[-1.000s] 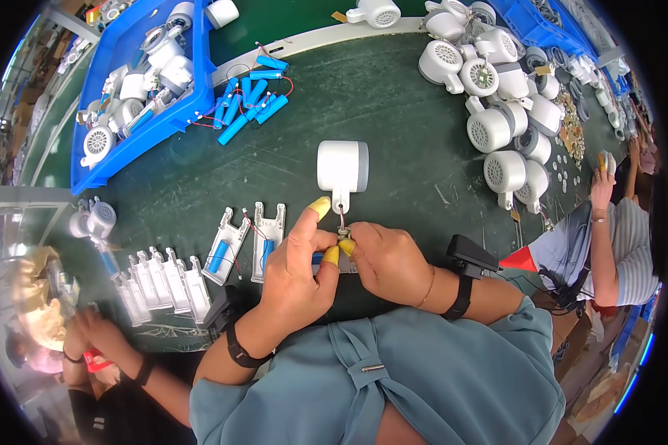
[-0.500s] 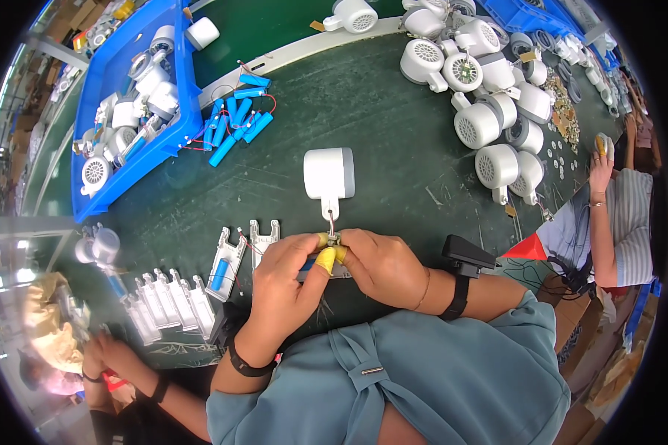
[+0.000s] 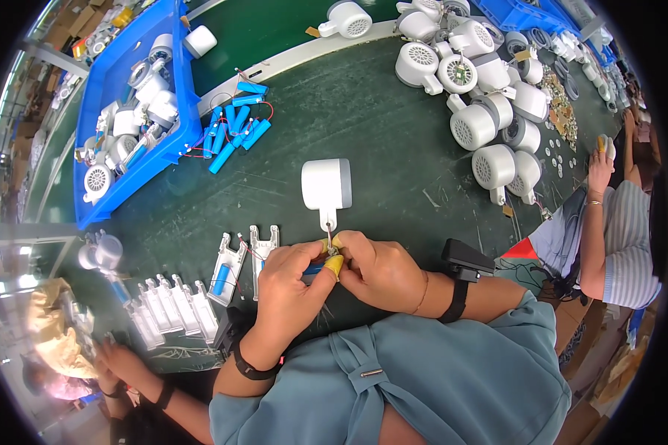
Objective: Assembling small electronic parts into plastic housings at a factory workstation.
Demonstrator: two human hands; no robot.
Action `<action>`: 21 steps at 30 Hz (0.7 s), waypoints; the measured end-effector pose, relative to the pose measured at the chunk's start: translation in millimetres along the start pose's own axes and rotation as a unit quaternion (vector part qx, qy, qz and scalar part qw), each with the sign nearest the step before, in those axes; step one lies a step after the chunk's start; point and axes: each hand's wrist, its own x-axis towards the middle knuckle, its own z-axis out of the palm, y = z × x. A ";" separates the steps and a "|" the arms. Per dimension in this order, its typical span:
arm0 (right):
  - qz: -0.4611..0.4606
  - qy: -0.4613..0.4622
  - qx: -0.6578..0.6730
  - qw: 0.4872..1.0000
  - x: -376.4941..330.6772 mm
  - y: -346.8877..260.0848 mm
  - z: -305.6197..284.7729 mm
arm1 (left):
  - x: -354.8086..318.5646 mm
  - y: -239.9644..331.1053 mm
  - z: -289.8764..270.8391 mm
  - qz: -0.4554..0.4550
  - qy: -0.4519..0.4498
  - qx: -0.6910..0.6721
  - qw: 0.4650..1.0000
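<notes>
A white fan head (image 3: pixel 323 184) with a grey rim lies on the green table, its short neck toward me. Thin wires (image 3: pixel 330 233) run from that neck into my fingertips. My left hand (image 3: pixel 286 285) and my right hand (image 3: pixel 386 274) are closed in a pinch on the wires, fingertips touching. Yellow covers wrap some fingertips. What exactly sits at the wire ends is mostly hidden. Under my hands shows part of a blue battery (image 3: pixel 315 268). Just left of them lie a white handle shell (image 3: pixel 261 245) and another shell (image 3: pixel 225 271) holding a blue battery.
Several white handle shells (image 3: pixel 174 304) stand in a row at left. Loose blue batteries (image 3: pixel 237 122) with wires lie beside a blue bin (image 3: pixel 193 119) of fan parts. Fan heads (image 3: pixel 493 167) pile up at far right. Co-workers' hands (image 3: pixel 600 174) show at right and at lower left.
My joined hands have shifted slightly down, and the fingers have rolled a little around the wires. At lower left, a co-worker's hands have moved.
</notes>
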 end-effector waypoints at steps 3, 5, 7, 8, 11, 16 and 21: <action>-0.006 0.012 -0.013 1.000 -1.0 0.6 3.7 | -0.1 1.2 -2.2 -0.027 -0.014 -0.006 1.000; -0.031 0.040 -0.024 0.998 -0.6 2.9 7.8 | 0.3 0.4 -2.4 -0.027 -0.023 -0.002 0.999; -0.034 0.045 -0.028 0.998 -0.7 4.4 9.9 | 0.6 2.0 -1.4 -0.059 -0.009 -0.031 0.998; -0.038 0.045 -0.031 0.998 -1.2 4.4 9.5 | 0.6 1.3 -0.4 -0.052 -0.018 -0.030 0.998; -0.016 0.035 -0.002 0.999 -0.5 1.4 5.8 | 0.4 -1.1 0.6 -0.050 -0.023 -0.039 0.998; 0.022 0.035 0.106 0.994 2.9 3.9 -9.5 | -1.1 -7.3 -4.0 -0.129 -0.032 -0.079 0.988; 0.063 0.064 0.125 0.988 21.8 34.6 -31.1 | -2.5 -8.7 -5.9 -0.164 -0.068 -0.100 0.979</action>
